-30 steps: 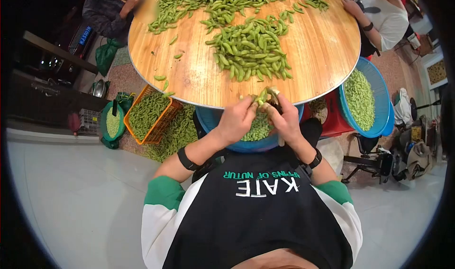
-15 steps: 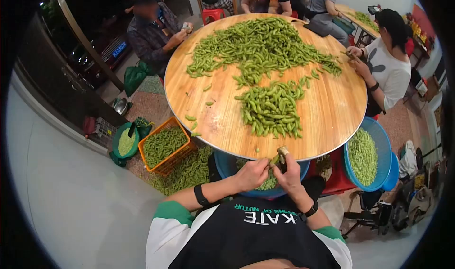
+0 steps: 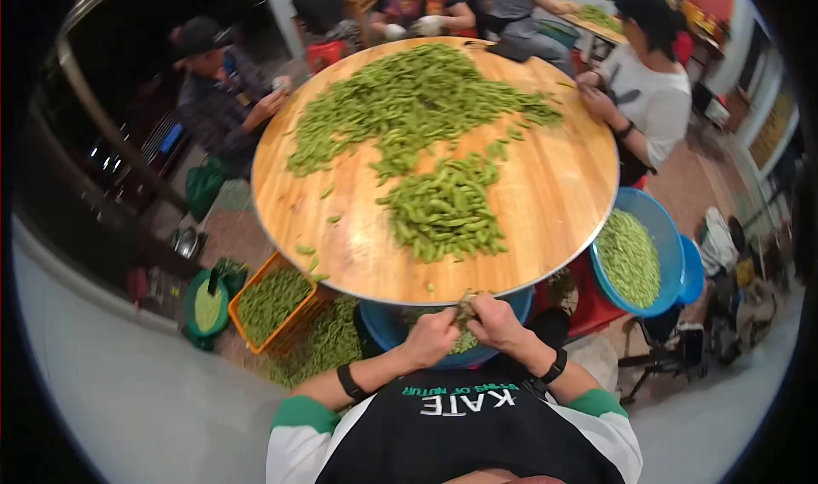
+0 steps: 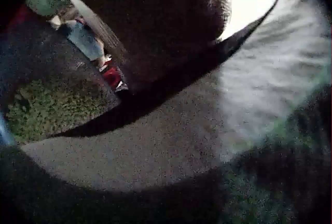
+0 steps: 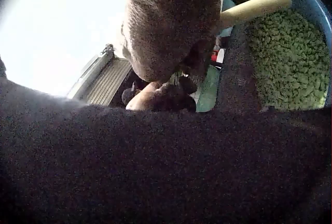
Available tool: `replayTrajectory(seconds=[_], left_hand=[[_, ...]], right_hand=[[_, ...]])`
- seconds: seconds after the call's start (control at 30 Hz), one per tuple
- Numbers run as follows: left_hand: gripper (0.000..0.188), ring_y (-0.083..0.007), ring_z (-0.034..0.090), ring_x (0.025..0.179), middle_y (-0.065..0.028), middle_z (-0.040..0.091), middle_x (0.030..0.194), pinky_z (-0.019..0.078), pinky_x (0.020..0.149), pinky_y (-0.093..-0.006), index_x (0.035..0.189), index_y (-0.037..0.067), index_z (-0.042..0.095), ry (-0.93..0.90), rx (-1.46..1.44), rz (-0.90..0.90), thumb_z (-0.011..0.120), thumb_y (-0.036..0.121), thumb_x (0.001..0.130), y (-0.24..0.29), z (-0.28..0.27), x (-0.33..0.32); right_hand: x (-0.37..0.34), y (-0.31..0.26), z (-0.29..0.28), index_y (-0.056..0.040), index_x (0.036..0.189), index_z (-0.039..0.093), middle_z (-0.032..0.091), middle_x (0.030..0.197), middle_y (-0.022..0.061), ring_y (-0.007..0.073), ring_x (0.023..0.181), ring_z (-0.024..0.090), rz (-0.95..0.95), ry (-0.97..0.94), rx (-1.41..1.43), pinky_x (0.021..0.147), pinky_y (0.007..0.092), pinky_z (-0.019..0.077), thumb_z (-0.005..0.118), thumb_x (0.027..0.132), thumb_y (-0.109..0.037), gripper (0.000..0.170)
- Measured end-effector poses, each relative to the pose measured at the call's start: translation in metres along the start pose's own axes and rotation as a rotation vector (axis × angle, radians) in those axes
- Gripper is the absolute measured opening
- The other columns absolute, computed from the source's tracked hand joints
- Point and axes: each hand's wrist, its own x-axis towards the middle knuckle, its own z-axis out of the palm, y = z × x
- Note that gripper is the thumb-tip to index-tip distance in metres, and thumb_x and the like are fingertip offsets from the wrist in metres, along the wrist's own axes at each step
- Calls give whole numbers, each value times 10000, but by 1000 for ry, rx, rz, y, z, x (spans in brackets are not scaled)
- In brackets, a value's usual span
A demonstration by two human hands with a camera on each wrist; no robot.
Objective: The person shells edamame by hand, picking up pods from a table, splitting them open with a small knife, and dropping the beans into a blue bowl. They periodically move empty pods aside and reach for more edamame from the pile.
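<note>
Both hands meet just off the table's near edge in the head view, fingertips close together. The left hand point(image 3: 430, 339) pinches a small green-brown pod point(image 3: 465, 310); the right hand point(image 3: 500, 320) bends in against it from the other side. From the right hand point(image 5: 168, 24) a pale rod-like handle point(image 5: 259, 9) sticks out in the right wrist view, its other end hidden by the hand. Beneath the hands stands a blue basin point(image 3: 373, 324) with shelled green beans point(image 3: 464, 342). The left wrist view is dark and shows no clear fingers.
Green pods point(image 3: 447, 207) lie heaped on the round wooden table point(image 3: 554, 203). An orange crate point(image 3: 249, 335) and green tub point(image 3: 192, 324) stand left, a blue tub point(image 3: 660, 220) of beans right. Several people sit around and beyond.
The head view has shifted, bringing more of the room beyond into sight than at first. The hands remain together, their fingers slightly rearranged around the pod.
</note>
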Motion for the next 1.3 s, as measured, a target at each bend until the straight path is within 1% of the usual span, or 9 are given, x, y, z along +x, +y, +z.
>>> replayTrajectory(seconds=[0.17, 0.27, 0.3, 0.53, 0.67, 0.8, 0.93, 1.2, 1.3], left_hand=[[259, -196, 622, 627, -159, 604, 663, 470, 566, -344, 941, -18, 592, -14, -158, -245, 510, 226, 914, -24, 13, 5], [235, -197, 621, 636, -160, 606, 667, 473, 586, -356, 924, -11, 605, 84, -95, -138, 519, 206, 908, -35, 22, 5], [182, -475, 559, 819, -274, 583, 812, 450, 650, -473, 941, 23, 598, 12, -142, -293, 483, 135, 855, -23, 20, 6], [323, -444, 565, 956, -267, 590, 944, 469, 791, -452, 1076, -37, 507, -21, 20, 69, 527, 57, 767, -19, -1, -3], [233, -256, 637, 763, -165, 630, 884, 500, 684, -333, 1042, 0, 570, 22, -183, -110, 626, 38, 819, 1, -7, -13], [115, -313, 608, 736, -145, 582, 796, 499, 633, -380, 913, -20, 574, 142, 235, 222, 594, 8, 804, 19, -69, -18], [103, -312, 576, 810, -139, 560, 777, 463, 686, -410, 886, 36, 592, 126, 1019, -62, 579, 43, 784, 9, -133, -25], [258, -324, 548, 948, -137, 549, 927, 479, 793, -404, 967, 52, 632, 190, 786, 286, 573, -25, 728, -55, -131, 95], [225, -328, 544, 934, -139, 547, 929, 485, 799, -403, 916, 52, 630, 160, 819, 306, 580, -29, 712, -77, -132, 109]], right_hand=[[2, -9, 2, -29, 902, 519, 492, 752, 123, 303, 622, 569, -180, 23, -193, 474, 384, 463, 706, 643, -121, 333], [2, -12, 2, -24, 908, 515, 496, 761, 125, 306, 622, 568, -171, -6, -217, 479, 382, 468, 695, 652, -122, 328], [0, -11, 5, -28, 914, 515, 502, 751, 126, 315, 621, 566, -142, -14, -235, 483, 394, 471, 675, 660, -110, 312], [-20, 5, 0, -27, 876, 504, 530, 702, 174, 386, 641, 575, 159, 43, -35, 540, 439, 463, 647, 693, -33, 233], [-8, -13, 9, -3, 975, 532, 574, 749, 201, 401, 696, 598, 215, 54, 101, 570, 411, 479, 655, 726, -17, 278], [-10, -4, 3, 8, 979, 515, 566, 797, 191, 386, 663, 581, 201, -20, 194, 559, 414, 477, 654, 744, -11, 273], [-3, -10, -1, 12, 977, 504, 563, 833, 186, 375, 697, 566, 7, -111, 212, 575, 404, 472, 660, 784, -25, 251], [-1, -9, 1, 24, 1041, 515, 550, 806, 194, 380, 705, 554, 171, -267, 292, 606, 404, 457, 569, 854, -97, 228], [-5, -11, -4, 23, 1136, 502, 614, 820, 126, 187, 631, 563, 425, -225, 554, 576, 309, 458, 503, 926, -126, 258]])
